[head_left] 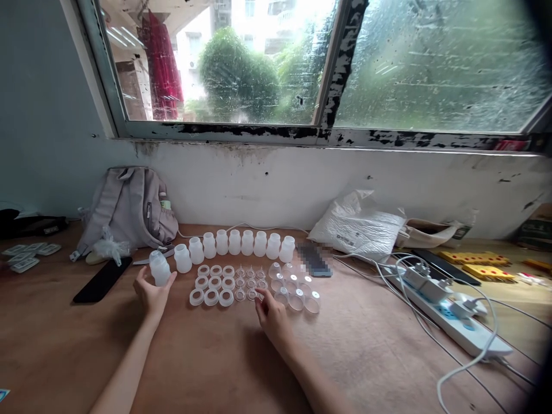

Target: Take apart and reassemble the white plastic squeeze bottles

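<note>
My left hand point(152, 291) is closed around a frosted baby bottle point(160, 269) at the left end of a curved row. This bottle wears a clear dome cap and stands upright, its base partly behind my fingers. My right hand point(272, 315) hovers over the front right corner of a grid of clear nipples point(250, 283), fingers bent and apart, with nothing visible in them. White screw rings point(211, 296) lie in rows left of the nipples. Clear dome caps point(296, 300) are grouped on their right. Several open frosted bottles point(234, 242) line the back.
A black phone point(102, 280) and a grey backpack point(125, 213) are on the left. A partly blurred phone point(321, 267) and a silvery mailing bag point(360, 224) lie behind the caps. Right, a power strip point(452, 316) trails white cables; yellow pieces point(489, 272) lie beyond it.
</note>
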Tool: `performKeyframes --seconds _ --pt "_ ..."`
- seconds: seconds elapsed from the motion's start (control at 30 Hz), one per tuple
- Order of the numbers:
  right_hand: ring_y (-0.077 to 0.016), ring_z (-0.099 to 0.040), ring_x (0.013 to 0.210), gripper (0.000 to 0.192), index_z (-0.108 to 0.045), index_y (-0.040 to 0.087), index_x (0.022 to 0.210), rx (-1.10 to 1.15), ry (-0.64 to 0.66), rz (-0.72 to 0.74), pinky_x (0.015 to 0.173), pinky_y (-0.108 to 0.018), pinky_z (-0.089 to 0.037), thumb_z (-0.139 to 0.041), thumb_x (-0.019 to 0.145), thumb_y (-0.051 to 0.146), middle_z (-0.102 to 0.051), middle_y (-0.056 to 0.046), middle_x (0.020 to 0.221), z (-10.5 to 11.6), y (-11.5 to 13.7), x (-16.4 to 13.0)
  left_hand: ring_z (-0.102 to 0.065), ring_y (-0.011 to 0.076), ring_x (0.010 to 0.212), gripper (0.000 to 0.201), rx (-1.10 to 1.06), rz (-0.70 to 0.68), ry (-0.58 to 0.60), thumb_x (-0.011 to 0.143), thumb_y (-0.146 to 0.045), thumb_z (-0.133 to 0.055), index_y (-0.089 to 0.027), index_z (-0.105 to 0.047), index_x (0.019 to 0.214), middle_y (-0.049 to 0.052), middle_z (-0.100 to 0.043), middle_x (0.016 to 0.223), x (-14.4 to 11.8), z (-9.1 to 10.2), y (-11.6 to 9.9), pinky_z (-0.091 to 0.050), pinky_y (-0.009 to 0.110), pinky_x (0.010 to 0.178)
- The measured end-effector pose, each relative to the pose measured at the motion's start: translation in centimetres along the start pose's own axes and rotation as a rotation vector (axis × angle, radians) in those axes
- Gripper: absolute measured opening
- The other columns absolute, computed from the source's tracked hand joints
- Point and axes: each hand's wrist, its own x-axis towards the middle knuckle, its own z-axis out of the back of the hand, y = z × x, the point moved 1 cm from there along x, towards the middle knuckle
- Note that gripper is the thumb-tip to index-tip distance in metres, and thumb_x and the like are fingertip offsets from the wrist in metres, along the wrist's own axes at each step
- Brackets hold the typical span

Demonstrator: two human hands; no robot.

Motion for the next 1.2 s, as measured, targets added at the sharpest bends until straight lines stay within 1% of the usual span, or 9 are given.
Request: performKeyframes --seconds 0.13,0.23,0.3,0.37,0.43,0.53,0.67,0.87,1.2 --pt "-0.0132 -0.053 0.052 0.027 -0.054 0.013 0.098 0.054 -0.017 0.007 0.053 -0.022 -0.038 -0.037 0.084 0.028 -0.055 -0.001 0.058 0.2 0.4 0.0 -0.055 0.0264 0.084 0.055 -0.021 0.256 0.202 0.054 -0.052 -0.062 -0.017 -0.049 0.094 0.007 -0.056 0.089 -0.3 -0.4 0.4 -0.043 0.038 0.073" --pt "-0.0123 -0.050 0.051 0.026 -0.057 0.015 0.092 0.157 -0.063 -0.054 0.052 -0.022 -0.038 -0.040 0.083 0.032 -0.054 -0.001 0.058 0.8 0.8 0.2 -0.056 0.0232 0.079 0.046 -0.188 0.220 0.291 0.062 -0.050 -0.056 -0.018 -0.050 0.095 0.005 -0.058 0.086 -1.5 0.7 -2.1 -0.044 0.034 0.071" --pt "-0.0120 -0.048 0.050 0.028 -0.057 0.015 0.089 0.304 -0.066 -0.142 0.048 -0.022 -0.038 -0.041 0.082 0.037 -0.053 0.000 0.058 1.3 1.1 0.5 -0.056 0.0205 0.077 0.040 -0.382 0.141 0.488 0.070 -0.048 -0.049 -0.017 -0.051 0.095 0.004 -0.059 0.086 -3.3 1.4 -4.6 -0.044 0.031 0.070" --pt "-0.0127 -0.051 0.053 0.032 -0.055 0.016 0.095 0.526 -0.017 -0.217 0.047 -0.022 -0.040 -0.042 0.081 0.042 -0.056 -0.002 0.065 1.9 1.6 0.7 -0.056 0.0193 0.074 0.038 -0.490 0.137 0.771 0.074 -0.045 -0.046 -0.016 -0.051 0.098 0.004 -0.059 0.083 -5.9 2.0 -7.3 -0.045 0.029 0.067" --pt "-0.0148 -0.057 0.066 0.036 -0.051 0.018 0.105 0.751 0.049 -0.232 0.054 -0.024 -0.045 -0.043 0.081 0.043 -0.059 -0.005 0.080 2.4 2.4 0.7 -0.056 0.0183 0.072 0.035 -0.507 0.117 1.024 0.074 -0.043 -0.047 -0.015 -0.052 0.095 0.004 -0.060 0.081 -8.9 2.4 -9.7 -0.044 0.028 0.066" --pt "-0.0178 -0.057 0.084 0.039 -0.046 0.021 0.113 0.957 0.114 -0.230 0.071 -0.029 -0.046 -0.047 0.080 0.041 -0.060 -0.007 0.095 2.9 3.5 0.5 -0.054 0.0167 0.068 0.035 -0.471 0.022 1.255 0.070 -0.043 -0.054 -0.015 -0.054 0.090 0.003 -0.059 0.076 -12.7 3.0 -12.4 -0.042 0.025 0.062" --pt "-0.0203 -0.058 0.080 0.034 -0.051 0.020 0.102 1.076 0.115 -0.337 0.066 -0.029 -0.045 -0.052 0.077 0.043 -0.062 -0.006 0.084 3.2 4.2 0.1 -0.050 0.0141 0.065 0.032 -0.515 0.101 1.355 0.075 -0.043 -0.049 -0.014 -0.053 0.088 0.002 -0.054 0.071 -14.8 4.2 -14.5 -0.041 0.022 0.057" --pt "-0.0177 -0.056 0.072 0.024 -0.054 0.022 0.093 1.273 0.064 -0.375 0.061 -0.027 -0.042 -0.058 0.075 0.038 -0.062 -0.002 0.074 3.8 4.8 0.3 -0.040 0.0084 0.045 0.036 -0.564 0.296 1.403 0.074 -0.050 -0.048 -0.015 -0.048 0.081 -0.003 -0.041 0.060 -14.7 5.5 -16.1 -0.029 0.018 0.035" --pt "-0.0166 -0.056 0.067 0.025 -0.053 0.024 0.094 1.252 -0.065 -0.399 0.054 -0.025 -0.039 -0.055 0.075 0.040 -0.062 -0.001 0.077 5.9 5.9 0.3 -0.039 0.0072 0.049 0.033 -0.629 0.264 1.396 0.074 -0.047 -0.051 -0.014 -0.048 0.076 -0.003 -0.040 0.059 -14.5 5.9 -17.9 -0.030 0.018 0.041"
